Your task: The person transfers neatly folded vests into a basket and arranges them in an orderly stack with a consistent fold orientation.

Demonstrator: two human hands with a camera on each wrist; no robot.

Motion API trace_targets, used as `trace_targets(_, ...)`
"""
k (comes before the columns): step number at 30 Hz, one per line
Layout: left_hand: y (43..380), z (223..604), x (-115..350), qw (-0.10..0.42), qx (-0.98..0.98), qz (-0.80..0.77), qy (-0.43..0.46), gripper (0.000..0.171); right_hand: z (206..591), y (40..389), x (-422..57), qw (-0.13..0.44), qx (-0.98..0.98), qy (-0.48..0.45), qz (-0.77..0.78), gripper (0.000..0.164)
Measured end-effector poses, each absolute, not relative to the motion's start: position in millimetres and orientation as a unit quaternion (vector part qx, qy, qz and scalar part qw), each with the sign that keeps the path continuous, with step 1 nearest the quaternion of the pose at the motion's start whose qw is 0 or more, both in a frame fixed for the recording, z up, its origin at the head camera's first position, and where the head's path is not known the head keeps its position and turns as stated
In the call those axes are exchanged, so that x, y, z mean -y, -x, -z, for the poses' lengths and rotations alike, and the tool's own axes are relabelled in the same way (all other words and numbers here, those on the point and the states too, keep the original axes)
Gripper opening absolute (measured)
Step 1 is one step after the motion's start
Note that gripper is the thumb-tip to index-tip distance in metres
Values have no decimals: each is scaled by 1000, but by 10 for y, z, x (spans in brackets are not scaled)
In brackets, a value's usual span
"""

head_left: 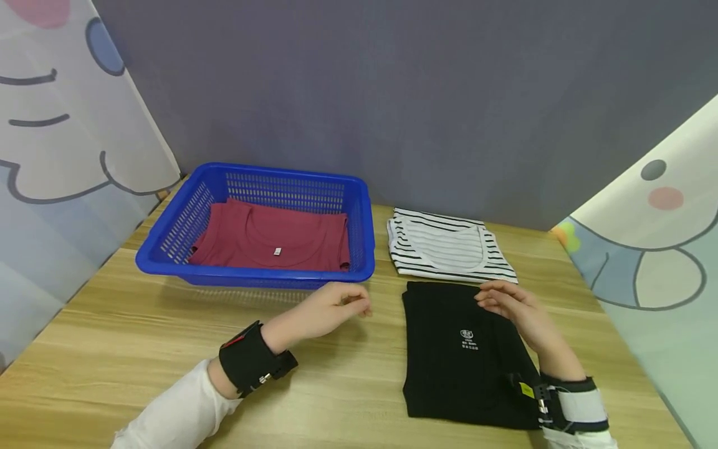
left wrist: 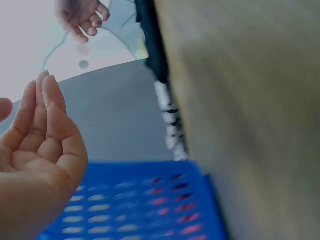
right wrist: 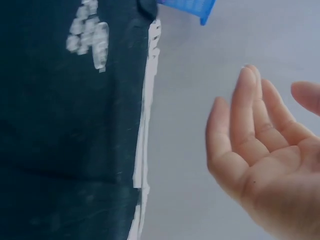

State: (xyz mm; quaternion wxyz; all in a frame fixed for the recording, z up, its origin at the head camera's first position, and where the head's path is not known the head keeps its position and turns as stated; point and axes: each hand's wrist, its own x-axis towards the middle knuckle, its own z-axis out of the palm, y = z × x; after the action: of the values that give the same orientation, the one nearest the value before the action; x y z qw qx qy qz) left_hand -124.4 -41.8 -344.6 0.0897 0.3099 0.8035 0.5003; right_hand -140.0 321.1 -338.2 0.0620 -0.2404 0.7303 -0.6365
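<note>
My left hand (head_left: pixel 325 310) hovers over the table just in front of the blue basket (head_left: pixel 367 249), its fingers loosely bent with nothing in them. Above the far right part of a folded black shirt (head_left: pixel 443 368) is my right hand (head_left: pixel 521 312), also holding nothing; its palm and relaxed fingers (right wrist: pixel 243 105) show in the right wrist view. The black shirt lies flat with a small white print facing up. Behind it sits a folded white shirt with black stripes (head_left: pixel 449 246). Inside the basket rests a folded dark red shirt (head_left: pixel 280 234) with a white neck label.
The wooden table (head_left: pixel 112 349) carries the basket at back left and both other shirts at right. A grey panel (head_left: pixel 404 106) rises along the table's back edge. Cartoon-printed curtains (head_left: pixel 50 137) hang at both sides.
</note>
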Motion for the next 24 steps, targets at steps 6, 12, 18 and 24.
trace_targets(6, 1353, 3537, 193, 143, -804, -499, -288, 25, 3404, 1393, -3305, 118, -755, 212, 609, 34)
trace_targets(12, 1444, 3574, 9, 158, -816, -492, -260, 26, 3352, 1393, -3361, 137, -802, 177, 554, 28)
trace_targets(18, 1494, 3618, -128, 227, -799, -526, -184, 42, 3303, 1403, -3345, 202, -849, 135, 469, 46)
trace_targets(24, 1512, 3681, -244, 312, -726, -604, -106, 56, 3303, 1364, -3375, 233, -881, 110, 396, 54)
